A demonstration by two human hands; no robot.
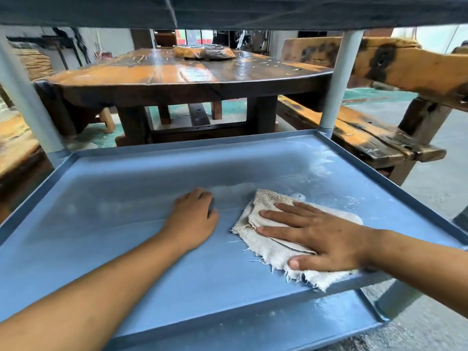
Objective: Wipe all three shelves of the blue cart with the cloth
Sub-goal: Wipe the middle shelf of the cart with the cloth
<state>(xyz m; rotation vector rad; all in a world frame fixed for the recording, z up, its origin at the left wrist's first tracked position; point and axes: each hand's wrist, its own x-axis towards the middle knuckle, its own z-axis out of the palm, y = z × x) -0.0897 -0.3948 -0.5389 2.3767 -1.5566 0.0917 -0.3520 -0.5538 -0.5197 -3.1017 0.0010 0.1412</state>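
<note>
I look between the shelves of the blue cart. Its middle shelf (pixel 121 198) fills the view, with pale dust streaks toward the back right. A frayed cream cloth (pixel 268 249) lies flat on the shelf's right half. My right hand (pixel 321 236) presses down on the cloth with fingers spread. My left hand (pixel 195 219) rests on the bare shelf to the left of the cloth, fingers curled down, holding nothing. The underside of the top shelf (pixel 228 11) spans the upper edge. Part of the bottom shelf (pixel 291 325) shows below the front rim.
Grey posts (pixel 339 79) (pixel 27 102) hold the shelves at the back corners. Behind the cart stand a dark wooden table (pixel 177 77) and a rough wooden bench (pixel 367 133). Grey concrete floor (pixel 435 160) lies to the right.
</note>
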